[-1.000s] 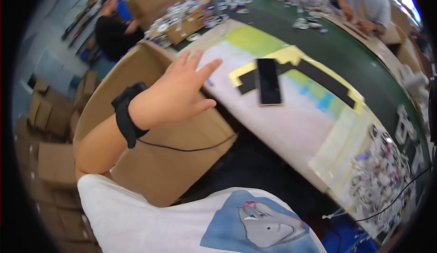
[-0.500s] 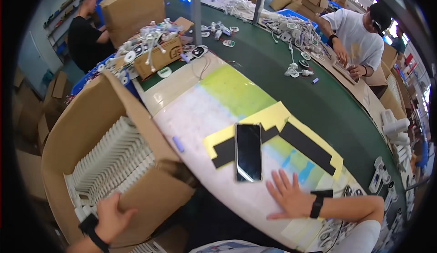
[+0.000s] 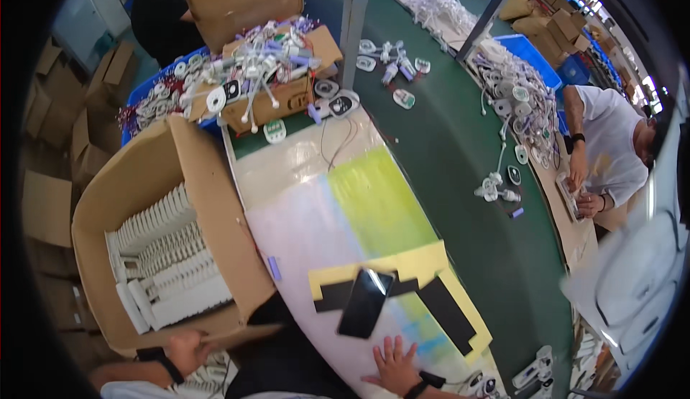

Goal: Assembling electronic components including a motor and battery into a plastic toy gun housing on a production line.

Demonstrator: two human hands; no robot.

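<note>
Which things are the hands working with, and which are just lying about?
Apparently in use:
open cardboard box, by the left hand
white parts inside it
phone, beside the right hand

Apparently just lying about:
purple cylinder
white-and-green disc

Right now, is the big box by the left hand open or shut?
Open: the box is uncovered, and rows of white parts show inside.
</note>
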